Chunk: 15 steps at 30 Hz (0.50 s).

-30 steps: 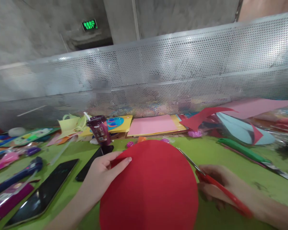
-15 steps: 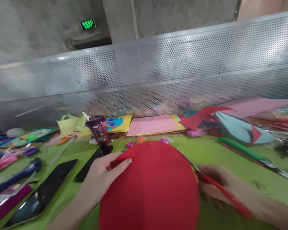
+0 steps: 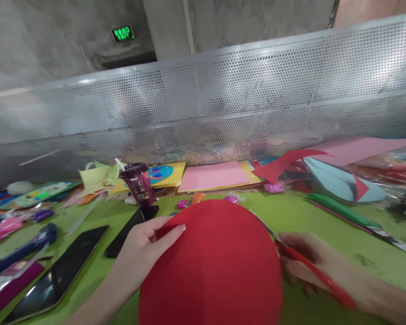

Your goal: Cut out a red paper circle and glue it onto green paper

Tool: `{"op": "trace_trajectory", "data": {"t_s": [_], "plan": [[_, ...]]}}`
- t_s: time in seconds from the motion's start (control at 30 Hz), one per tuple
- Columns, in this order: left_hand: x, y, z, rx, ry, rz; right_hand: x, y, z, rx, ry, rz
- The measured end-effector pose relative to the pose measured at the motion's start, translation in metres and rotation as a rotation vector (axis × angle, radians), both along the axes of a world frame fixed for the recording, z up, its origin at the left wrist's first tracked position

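Pinching a plain red paper disc, round-edged, slightly darker toward the left and running out of view below, by its upper-left rim in the left grip, thumb on top. Holding it over the green tabletop, clasping red-handled scissors in the right grip, just beside the right rim.

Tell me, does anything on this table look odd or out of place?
Nothing looks spilled. The drink cup seems slightly out of place: it stands beside craft paper, right by the far end of a black phone, where a knock might wet both. The red disc in the left hand shows no visible tear.
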<state>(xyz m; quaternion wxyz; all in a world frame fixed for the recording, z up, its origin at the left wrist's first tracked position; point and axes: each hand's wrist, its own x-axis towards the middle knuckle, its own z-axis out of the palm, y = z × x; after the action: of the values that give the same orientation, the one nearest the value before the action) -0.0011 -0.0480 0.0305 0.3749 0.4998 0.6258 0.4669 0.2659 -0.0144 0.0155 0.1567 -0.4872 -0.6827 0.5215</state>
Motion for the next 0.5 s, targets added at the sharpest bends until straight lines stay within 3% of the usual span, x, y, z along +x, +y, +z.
{"op": "trace_trajectory", "data": {"t_s": [0.5], "plan": [[0.0005,-0.0003,0.0001,-0.012,-0.051,0.004,0.0004,-0.0016,-0.0077,0.042,-0.021,-0.037]]}}
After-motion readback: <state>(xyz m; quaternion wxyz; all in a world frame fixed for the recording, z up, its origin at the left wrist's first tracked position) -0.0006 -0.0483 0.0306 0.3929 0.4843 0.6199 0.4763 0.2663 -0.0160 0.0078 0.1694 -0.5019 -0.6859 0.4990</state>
